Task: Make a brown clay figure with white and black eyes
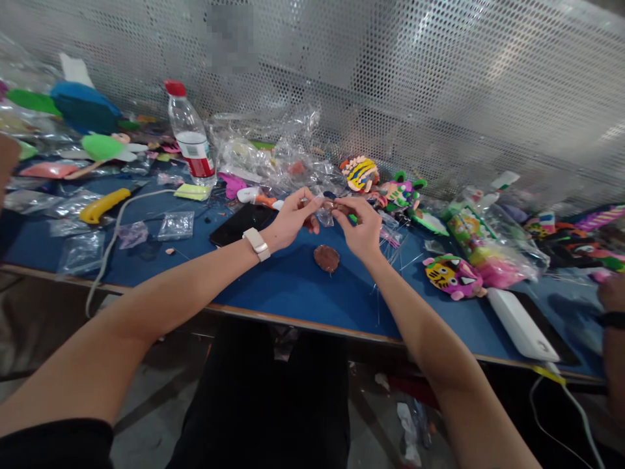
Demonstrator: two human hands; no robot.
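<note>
My left hand (pixel 293 221), with a pale band at the wrist, pinches one side of a small clear plastic bag (pixel 327 213). My right hand (pixel 360 225) has its thumb and fingers closed on the bag's other side. Something brownish shows in the bag, partly hidden by the fingers. Just below the hands, a flat brown oval clay piece (pixel 326 258) lies on the blue table (pixel 288 290). A black phone (pixel 243 223) rests beside my left hand. Thin wires or sticks (pixel 390 244) lie scattered to the right of my right hand.
On the left are a red-capped bottle (pixel 193 140), a yellow cutter (pixel 105 205) and a white cable (pixel 114 234). Colourful clay figures (pixel 454 276), a bagged pack (pixel 471 228) and a white power bank (pixel 522 324) sit rightward. Behind rises a perforated metal panel (pixel 390 78). Another person's hand (pixel 612 293) shows at right.
</note>
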